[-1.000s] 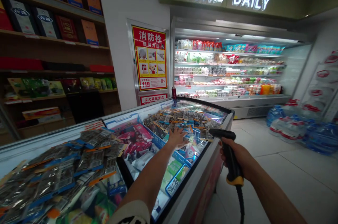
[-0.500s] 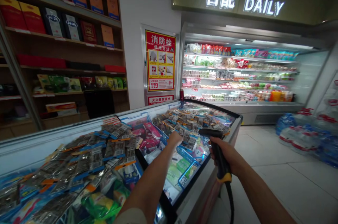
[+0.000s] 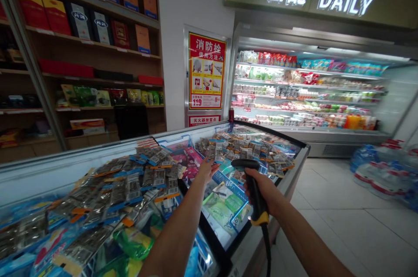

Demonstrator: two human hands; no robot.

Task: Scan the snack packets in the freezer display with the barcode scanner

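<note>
My right hand (image 3: 266, 192) is wrapped round the handle of a black and yellow barcode scanner (image 3: 256, 190), its head pointing left over the freezer and its cable hanging down. My left hand (image 3: 207, 170) reaches over the glass-topped chest freezer (image 3: 225, 251). Between its fingertips is the lower blue edge of a small clear snack packet (image 3: 216, 150) with dark contents and a barcode label. More such packets lie in a spread pile (image 3: 253, 148) just beyond both hands. A larger heap of them (image 3: 120, 190) covers the freezer top to the left.
Green and pink bags show inside the freezer, near a blue wire basket (image 3: 233, 194). Behind stand shelves of boxes (image 3: 78, 24), a red fire-hydrant sign (image 3: 207, 70) and a lit refrigerated display (image 3: 294, 89). Shrink-wrapped water bottles (image 3: 375, 177) stand on the floor at right.
My left hand has drawn back slightly left from the far pile and now has a packet at its fingertips. The scanner in my right hand has moved left, nearer to that packet.
</note>
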